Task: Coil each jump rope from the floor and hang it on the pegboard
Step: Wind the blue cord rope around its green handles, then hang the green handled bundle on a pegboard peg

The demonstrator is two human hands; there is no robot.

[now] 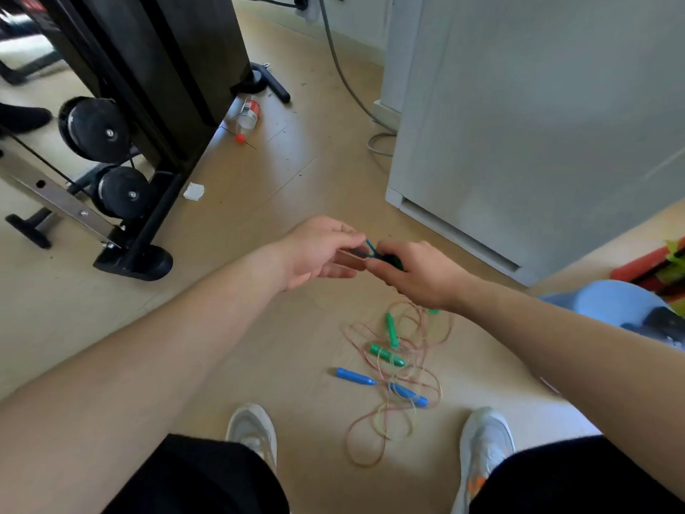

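Note:
My left hand point(318, 250) and my right hand point(415, 272) meet in front of me above the floor, both gripping one jump rope with a teal cord point(371, 248) and dark handles; most of it is hidden by my fingers. Below them a tangle of thin pink and yellow cords point(393, 395) lies on the floor between my shoes. In the tangle lie two green handles point(387, 356) and two blue handles point(356, 376). No pegboard is in view.
A black exercise machine point(122, 142) with rollers stands at the left. A white cabinet point(537, 124) fills the right, with a grey cable point(344, 79) beside it. A plastic bottle point(248, 115) and a white scrap point(194, 191) lie on the floor. A blue tub point(611, 302) sits at right.

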